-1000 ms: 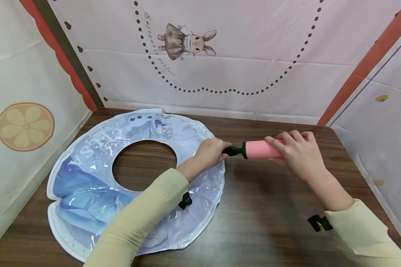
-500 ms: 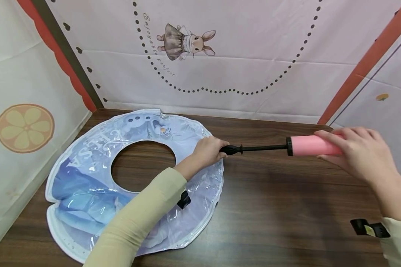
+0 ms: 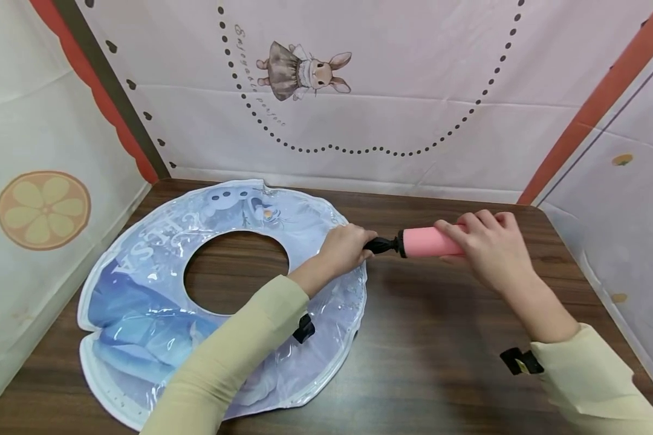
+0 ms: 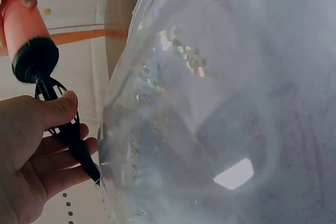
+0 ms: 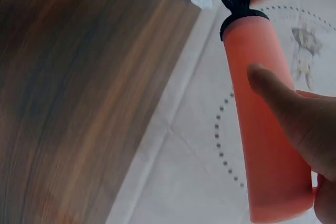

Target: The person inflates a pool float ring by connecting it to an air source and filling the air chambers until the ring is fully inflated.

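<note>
A pink hand pump [image 3: 428, 242] with a black nozzle end [image 4: 65, 132] is held level over the table's right half. My right hand [image 3: 487, 251] grips its pink barrel, thumb along the side in the right wrist view. My left hand [image 3: 344, 249] pinches the black end between thumb and fingers, at the right edge of a swim ring [image 3: 136, 326]. The ring is blue and clear plastic with a snowman print, lettering and glitter, lying rather flat and wrinkled. In the left wrist view the black tip meets the ring's clear edge [image 4: 113, 129]. The pump's rod is almost fully inside the barrel.
A dark wood table [image 3: 441, 362] carries everything. Printed cloth walls [image 3: 413, 72] rise behind it and at both sides. My left forearm sleeve [image 3: 234, 344] crosses over the ring, and a black strap piece [image 3: 522, 361] hangs from my right cuff.
The barrel and my right hand slid out to the right, baring the black rod, then came back left against the black end. My left hand stayed nearly in place.
</note>
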`<state>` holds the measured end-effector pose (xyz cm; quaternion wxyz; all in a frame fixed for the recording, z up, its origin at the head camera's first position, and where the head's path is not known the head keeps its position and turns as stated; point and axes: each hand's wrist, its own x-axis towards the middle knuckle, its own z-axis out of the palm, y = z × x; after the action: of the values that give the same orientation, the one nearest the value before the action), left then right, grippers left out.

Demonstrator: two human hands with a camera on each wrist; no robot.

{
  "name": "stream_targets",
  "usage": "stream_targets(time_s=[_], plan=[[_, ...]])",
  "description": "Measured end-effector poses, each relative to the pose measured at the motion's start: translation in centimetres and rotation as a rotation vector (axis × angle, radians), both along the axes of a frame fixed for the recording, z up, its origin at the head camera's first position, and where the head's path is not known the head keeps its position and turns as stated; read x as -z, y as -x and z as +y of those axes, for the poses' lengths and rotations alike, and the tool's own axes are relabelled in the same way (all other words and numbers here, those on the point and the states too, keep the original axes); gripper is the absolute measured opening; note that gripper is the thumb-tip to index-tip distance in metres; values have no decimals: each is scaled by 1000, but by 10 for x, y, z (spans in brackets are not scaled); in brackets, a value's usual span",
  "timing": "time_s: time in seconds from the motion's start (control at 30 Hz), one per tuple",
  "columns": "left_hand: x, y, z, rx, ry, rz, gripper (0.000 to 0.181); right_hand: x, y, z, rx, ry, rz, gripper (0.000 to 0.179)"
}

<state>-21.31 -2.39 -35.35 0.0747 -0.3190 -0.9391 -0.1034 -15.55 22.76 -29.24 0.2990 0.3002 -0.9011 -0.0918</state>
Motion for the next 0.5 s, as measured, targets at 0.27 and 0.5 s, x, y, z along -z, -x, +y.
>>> stream_targets(time_s=[0.27,0.5], plan=[[5,2,-3,-16,-13,-29,34,0,-2,8,23,-1,-47,63],[3,5,-5,-9,3,-42,33,-14,-15,54,93,40,-108,82]])
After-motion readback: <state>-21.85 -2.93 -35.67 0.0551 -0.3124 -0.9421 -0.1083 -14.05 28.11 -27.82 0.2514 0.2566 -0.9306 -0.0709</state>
